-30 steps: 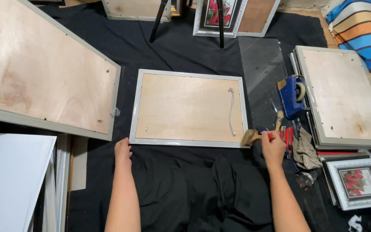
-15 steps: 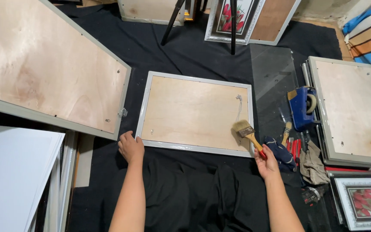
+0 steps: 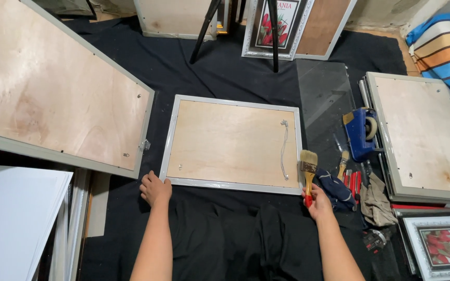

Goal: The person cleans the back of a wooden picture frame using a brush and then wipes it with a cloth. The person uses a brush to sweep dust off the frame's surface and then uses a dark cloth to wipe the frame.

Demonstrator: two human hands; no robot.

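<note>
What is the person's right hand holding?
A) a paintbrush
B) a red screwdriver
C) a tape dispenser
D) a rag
A: the right hand grips a paintbrush by its red-ended handle, bristles pointing away at the frame's right edge.

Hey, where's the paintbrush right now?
In the head view the paintbrush is in the right hand, bristles up, just off the right edge of the face-down frame, beside a dark blue cloth.

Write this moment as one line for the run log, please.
left hand: on frame near corner | right hand: holds brush, bristles over frame's right edge | cloth: black, under frame
</note>
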